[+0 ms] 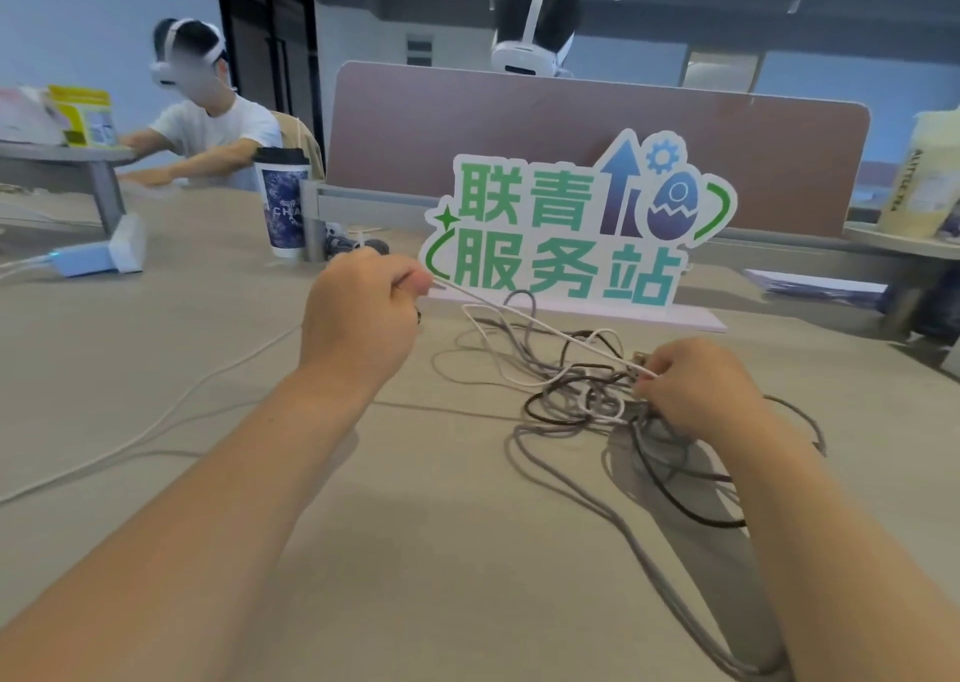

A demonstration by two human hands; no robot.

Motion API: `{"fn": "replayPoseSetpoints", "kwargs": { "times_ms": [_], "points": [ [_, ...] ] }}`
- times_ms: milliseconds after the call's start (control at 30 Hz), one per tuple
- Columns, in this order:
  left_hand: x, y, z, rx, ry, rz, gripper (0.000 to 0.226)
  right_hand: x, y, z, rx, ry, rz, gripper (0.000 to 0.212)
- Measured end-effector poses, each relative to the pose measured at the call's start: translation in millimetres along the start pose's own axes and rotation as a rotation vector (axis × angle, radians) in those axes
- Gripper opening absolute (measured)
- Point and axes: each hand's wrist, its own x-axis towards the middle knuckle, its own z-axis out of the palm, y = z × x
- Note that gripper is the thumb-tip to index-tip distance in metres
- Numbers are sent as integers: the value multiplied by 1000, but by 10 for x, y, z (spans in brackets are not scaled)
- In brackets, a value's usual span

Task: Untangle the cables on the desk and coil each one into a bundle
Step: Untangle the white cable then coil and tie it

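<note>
Two hands pinch white cable (519, 316) taut: left hand (363, 312) raised, right hand (696, 385) at tangle (571, 395) on desk (415, 525).

On the desk (415, 551), the cable tangle (587, 395) lies right of centre, in front of the standing sign (576, 229). The right hand (696, 385) sits on the tangle's right side. The left hand (363, 312) is raised to its left, with a single cable (519, 316) strung between them. Behind the sign, a partition (571, 125) lines the far edge, with a lidded cup (283, 203) at its left end. A charger (88, 260) lies near the left edge.
</note>
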Motion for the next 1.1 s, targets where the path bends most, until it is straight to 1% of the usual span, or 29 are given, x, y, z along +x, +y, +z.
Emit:
{"fn": "replayPoseSetpoints", "kwargs": {
  "times_ms": [67, 133, 167, 233, 267, 300, 333, 367, 400, 433, 467, 500, 533, 600, 633, 700, 767, 833, 900, 967, 1033, 1100],
  "points": [
    [-5, -40, 32, 24, -24, 6, 18, 43, 89, -18, 34, 92, 67, 6],
    [-21, -73, 68, 34, -23, -3, 17, 75, 91, -63, -3, 187, 81, 11],
    [-18, -90, 81, 39, -11, -18, 18, 78, 67, -91, -51, 262, 65, 14],
    [5, -150, 82, 67, -8, -74, 19, 60, 9, -135, -128, 498, -1, 15],
    [13, -191, 81, 102, -45, -126, 20, 34, -24, -135, -132, 612, -57, 13],
    [14, -230, 91, 168, -121, -199, 22, 9, -47, -110, -127, 686, -127, 10],
    [9, -259, 103, 267, -228, -276, 25, 0, -64, -68, -147, 697, -204, 9],
    [-6, -265, 123, 383, -353, -331, 27, -8, -80, -19, -197, 631, -268, 9],
    [-22, -247, 141, 486, -466, -347, 29, -10, -85, 32, -238, 523, -320, 11],
    [-47, -213, 161, 544, -549, -322, 29, -11, -94, 65, -246, 403, -360, 13],
    [-75, -167, 186, 535, -593, -254, 28, -18, -107, 68, -216, 292, -389, 14],
    [-120, -113, 222, 455, -608, -165, 29, -32, -120, 62, -162, 199, -413, 15],
    [-176, -39, 253, 309, -612, -84, 32, -47, -130, 55, -107, 137, -441, 16],
    [-298, 152, 299, 11, -644, 14, 41, -82, -132, 53, -29, 108, -495, 17],
    [-346, 237, 344, -65, -674, 60, 43, -101, -129, 57, 15, 117, -521, 17],
    [-436, 359, 431, -131, -699, 128, 41, -169, -159, 62, 112, 105, -561, 15],
    [-471, 421, 470, -178, -689, 150, 31, -244, -226, 58, 165, 46, -597, 14],
    [-442, 436, 464, -208, -667, 162, 22, -319, -302, 59, 165, -57, -617, 15],
    [-397, 406, 429, -202, -597, 146, 27, -349, -351, 71, 109, -216, -585, 10],
    [-332, 379, 366, -204, -474, 133, 30, -356, -394, 95, 25, -336, -536, 6],
    [-265, 395, 287, -223, -342, 130, 30, -322, -423, 110, 3, -326, -477, 7],
    [-179, 380, 186, -228, -194, 93, 27, -244, -400, 90, -42, -232, -400, 16]
  ]
}}
